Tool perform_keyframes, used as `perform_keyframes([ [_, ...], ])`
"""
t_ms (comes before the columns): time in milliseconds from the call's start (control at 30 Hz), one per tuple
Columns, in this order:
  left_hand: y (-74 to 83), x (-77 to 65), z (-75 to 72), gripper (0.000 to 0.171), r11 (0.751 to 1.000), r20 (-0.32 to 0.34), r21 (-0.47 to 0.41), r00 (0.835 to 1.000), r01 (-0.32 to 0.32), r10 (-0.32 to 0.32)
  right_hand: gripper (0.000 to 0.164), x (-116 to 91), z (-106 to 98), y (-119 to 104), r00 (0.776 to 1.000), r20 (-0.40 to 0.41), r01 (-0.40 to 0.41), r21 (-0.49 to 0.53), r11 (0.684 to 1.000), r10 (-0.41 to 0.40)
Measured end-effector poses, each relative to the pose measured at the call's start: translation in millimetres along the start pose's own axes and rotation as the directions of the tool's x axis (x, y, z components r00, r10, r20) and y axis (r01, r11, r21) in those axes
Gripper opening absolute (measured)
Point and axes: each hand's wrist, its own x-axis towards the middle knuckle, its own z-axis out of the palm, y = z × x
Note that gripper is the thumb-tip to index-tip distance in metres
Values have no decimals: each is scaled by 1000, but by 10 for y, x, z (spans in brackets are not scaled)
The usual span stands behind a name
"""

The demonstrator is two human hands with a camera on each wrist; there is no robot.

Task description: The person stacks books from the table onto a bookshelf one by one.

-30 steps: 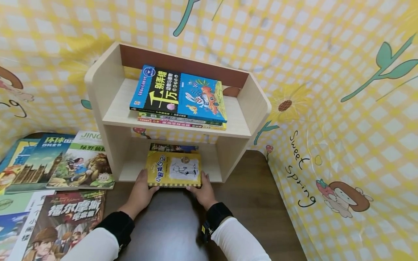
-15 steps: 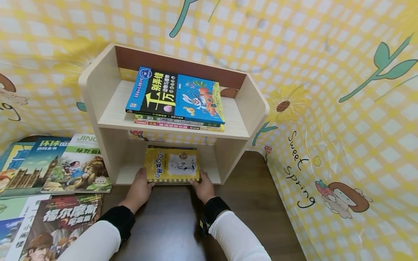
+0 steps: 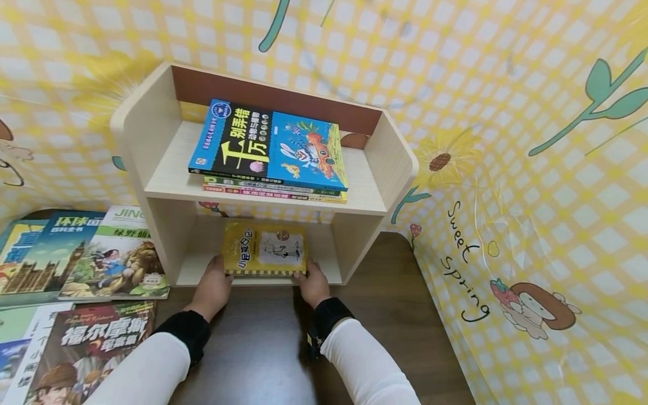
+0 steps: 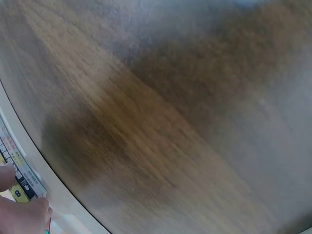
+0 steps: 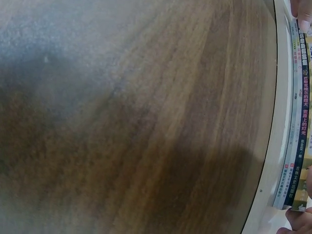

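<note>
Left hand (image 3: 211, 288) and right hand (image 3: 314, 284), fingers pinching yellow-topped book stack (image 3: 265, 248) titled 小屁孩日记, blue book (image 3: 270, 143) above reading 千万别弄错, "Sweet Spring" cloth (image 3: 506, 219)

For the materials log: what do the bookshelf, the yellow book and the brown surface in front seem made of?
Bookshelf: probably laminated board, smooth and low-sheen, judging by its flat, evenly pale panels; solid wood remains possible.
Yellow book: paper, likely with a card cover, given the printed front; its gloss is unclear.
Brown surface: wood or wood-look, semi-gloss, shown by grain streaks and hazy reflections.
</note>
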Motion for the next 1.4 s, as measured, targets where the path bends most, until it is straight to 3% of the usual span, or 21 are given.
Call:
perform_keyframes([
  [300,51,43,3,63,999,-3,7,999,33,-33,59,6,-57,-57,999,-19,25,-20,999,-26],
  [600,129,45,-29,66,999,18,38,999,39,-40,60,8,-88,-63,1000,-10,5,-1,1000,-5],
  [900,115,44,-15,67,995,56,49,994,88,-91,62,-11,-46,-37,998,24,-50,9,999,49],
  [1100,14,22,-33,72,999,66,36,997,34,-36,63,-64,-35,-21,999,29,-25,3,1000,25],
  [1233,-70,-25,-59,76,999,36,35,999,11,-13,63,-175,-70,3,998,46,49,-16,999,-48],
  [1400,-156,-145,-137,78,995,-10,60,996,-85,86,66,-385,-204,59,992,79,106,-32,994,-103],
])
